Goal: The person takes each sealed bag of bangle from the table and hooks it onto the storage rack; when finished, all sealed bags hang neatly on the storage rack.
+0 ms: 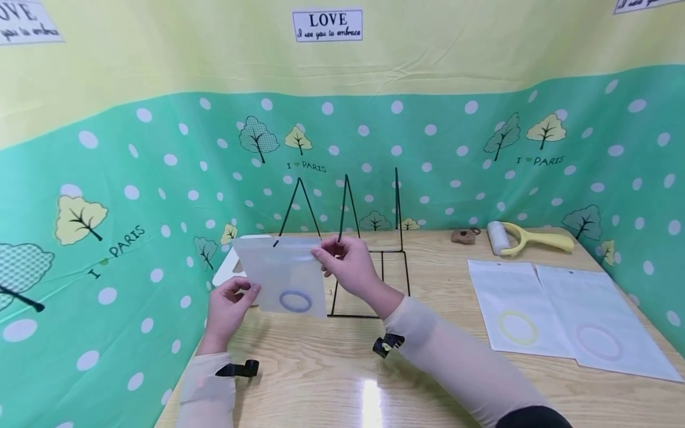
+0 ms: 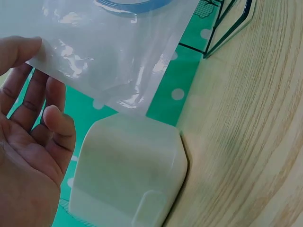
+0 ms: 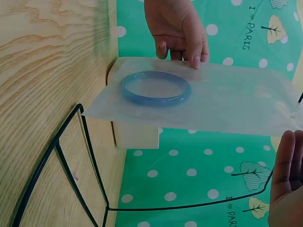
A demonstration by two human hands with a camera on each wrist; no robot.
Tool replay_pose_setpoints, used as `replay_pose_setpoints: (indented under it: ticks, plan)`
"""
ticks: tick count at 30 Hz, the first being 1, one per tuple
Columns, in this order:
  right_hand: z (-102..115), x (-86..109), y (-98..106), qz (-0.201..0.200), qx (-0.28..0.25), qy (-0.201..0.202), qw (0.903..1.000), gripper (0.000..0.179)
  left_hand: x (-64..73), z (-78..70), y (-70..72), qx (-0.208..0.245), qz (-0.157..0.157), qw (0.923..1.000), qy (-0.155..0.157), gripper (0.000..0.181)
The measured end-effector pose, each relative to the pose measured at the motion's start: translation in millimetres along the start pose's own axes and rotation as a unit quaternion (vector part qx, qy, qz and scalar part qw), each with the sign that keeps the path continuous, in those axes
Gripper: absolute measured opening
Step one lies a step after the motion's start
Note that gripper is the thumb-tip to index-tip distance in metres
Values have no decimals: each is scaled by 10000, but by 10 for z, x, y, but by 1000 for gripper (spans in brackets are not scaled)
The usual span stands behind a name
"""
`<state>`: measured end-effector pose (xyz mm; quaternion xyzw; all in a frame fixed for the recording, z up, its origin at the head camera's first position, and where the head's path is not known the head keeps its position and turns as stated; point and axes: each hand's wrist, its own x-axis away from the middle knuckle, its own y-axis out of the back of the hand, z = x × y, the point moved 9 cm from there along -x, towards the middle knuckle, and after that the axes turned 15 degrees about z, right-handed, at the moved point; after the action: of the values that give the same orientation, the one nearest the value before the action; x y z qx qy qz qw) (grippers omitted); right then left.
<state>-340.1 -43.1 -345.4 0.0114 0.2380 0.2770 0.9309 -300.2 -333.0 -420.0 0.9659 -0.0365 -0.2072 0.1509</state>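
A frosted flat plastic bag [image 1: 257, 267] with a blue bangle [image 1: 295, 301] inside is held up in front of a black wire rack [image 1: 405, 273]. My left hand [image 1: 227, 309] pinches its left edge between thumb and fingers, and the left wrist view shows that thumb [image 2: 21, 49] on the film. At the bag's upper right corner, my right hand [image 1: 355, 267] pinches it. One prong tip of the rack [image 1: 276, 242] overlaps the top edge of the bag. In the right wrist view the bangle [image 3: 156, 99] lies toward the bag's bottom end.
A white plastic piece [image 2: 128, 165] stands behind the bag at the left. Two more bags lie at the right, one with a yellow ring [image 1: 518, 327], one with a pink ring [image 1: 599, 342]. Behind them are a yellow-handled lint roller [image 1: 535, 239] and a small brown object [image 1: 463, 237].
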Motion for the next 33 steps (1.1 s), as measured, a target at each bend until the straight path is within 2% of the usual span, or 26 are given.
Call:
replay_pose_setpoints:
  ticks: [2, 4, 7, 10, 13, 21, 33]
  plan:
    - [-6, -19, 13, -25, -2, 17, 10000, 12, -3, -91, -14, -158, -39, 9998, 146, 9]
    - [-9, -39, 22, -31, 12, 48, 10000, 11, -16, -104, -10, -312, -80, 9991, 284, 11]
    - [-24, -64, 38, -39, 74, 66, 9999, 10, -59, 46, 44, -426, -186, 9978, 477, 12]
    - [-43, -90, 59, -52, 121, 49, 9999, 11, -117, 165, 88, -462, -230, 9975, 486, 14]
    - [-51, -120, 90, -83, 205, 17, 9998, 13, -182, 163, 98, -544, -166, 9974, 439, 16]
    - [-92, -196, 197, -251, 348, -88, 9990, 15, -371, 183, 47, -834, 347, 9943, 574, 23]
    - [-236, -386, 359, -392, 267, -357, 9982, 18, -559, 213, 22, -1012, 217, 9904, 918, 27]
